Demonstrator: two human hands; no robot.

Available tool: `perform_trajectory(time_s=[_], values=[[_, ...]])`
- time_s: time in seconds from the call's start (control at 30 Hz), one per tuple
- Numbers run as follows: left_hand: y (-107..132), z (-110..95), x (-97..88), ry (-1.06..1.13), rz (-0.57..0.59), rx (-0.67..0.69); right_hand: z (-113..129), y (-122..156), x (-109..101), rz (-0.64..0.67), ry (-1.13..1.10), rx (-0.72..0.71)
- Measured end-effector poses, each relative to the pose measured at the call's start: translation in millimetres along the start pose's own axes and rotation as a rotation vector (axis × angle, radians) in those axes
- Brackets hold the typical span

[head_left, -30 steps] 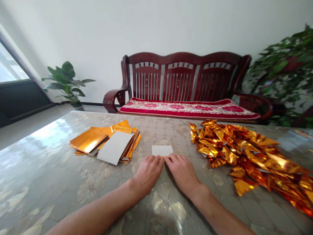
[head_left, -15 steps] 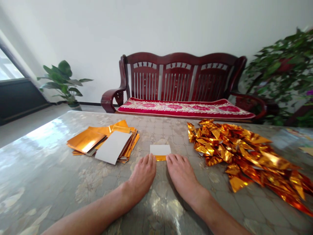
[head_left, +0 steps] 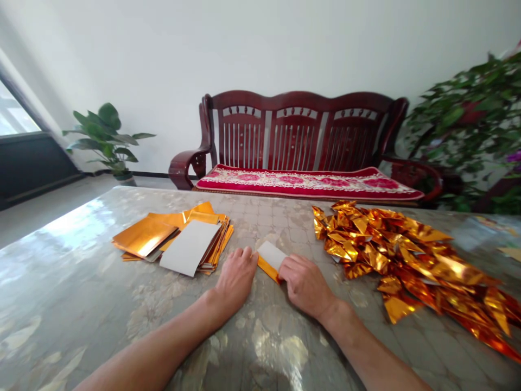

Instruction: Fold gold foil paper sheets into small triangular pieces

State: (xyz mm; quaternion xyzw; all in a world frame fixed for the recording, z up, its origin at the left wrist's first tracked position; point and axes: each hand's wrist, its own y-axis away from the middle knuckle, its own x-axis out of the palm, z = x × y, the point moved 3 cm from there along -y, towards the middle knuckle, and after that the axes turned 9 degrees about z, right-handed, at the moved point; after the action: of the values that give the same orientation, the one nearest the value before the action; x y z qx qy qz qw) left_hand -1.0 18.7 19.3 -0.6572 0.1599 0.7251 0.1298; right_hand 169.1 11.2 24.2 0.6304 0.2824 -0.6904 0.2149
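Note:
Between my hands is a small sheet of foil paper [head_left: 272,251], white side up, with a gold strip folded over along its near edge. It sits at a slant on the table. My left hand [head_left: 239,271] is closed at the strip's left end, fingertips against the paper. The right hand [head_left: 306,283] has its fingers curled round the strip's near right end, pinching it. Left of my hands lies a stack of gold foil sheets [head_left: 146,231], with one sheet white side up [head_left: 189,247] on top. A heap of folded gold foil pieces [head_left: 378,250] is on the right.
The table [head_left: 171,331] has a glossy patterned cover. Behind it stands a dark wooden bench [head_left: 297,130] with a red floral cushion [head_left: 309,182]. A potted plant [head_left: 108,138] is at the left, and leafy greenery [head_left: 476,119] at the right. Clear plastic [head_left: 480,231] lies at the table's right edge.
The paper has turned from square-on to a slant, its right end nearer me. My right hand has moved slightly right and its fingers have curled round the strip.

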Motion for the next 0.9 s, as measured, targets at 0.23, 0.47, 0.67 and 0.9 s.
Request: perform_trajectory(time_s=[0.23, 0.47, 0.67, 0.9], values=[[-10, 16, 1.3, 0.305, -0.139, 0.095, 38, -2, -3, 0.042, -0.112, -0.234], [-16, 18, 11.0, 0.616, -0.194, 0.234, 38, -5, 2, -0.041, -0.207, -0.332], [-18, 18, 13.8, 0.722, -0.185, 0.313, 3, -7, 5, -0.197, -0.180, -0.070], [-19, 19, 17.9, 0.729, -0.199, 0.326, 3, -10, 6, -0.115, -0.127, -0.091]])
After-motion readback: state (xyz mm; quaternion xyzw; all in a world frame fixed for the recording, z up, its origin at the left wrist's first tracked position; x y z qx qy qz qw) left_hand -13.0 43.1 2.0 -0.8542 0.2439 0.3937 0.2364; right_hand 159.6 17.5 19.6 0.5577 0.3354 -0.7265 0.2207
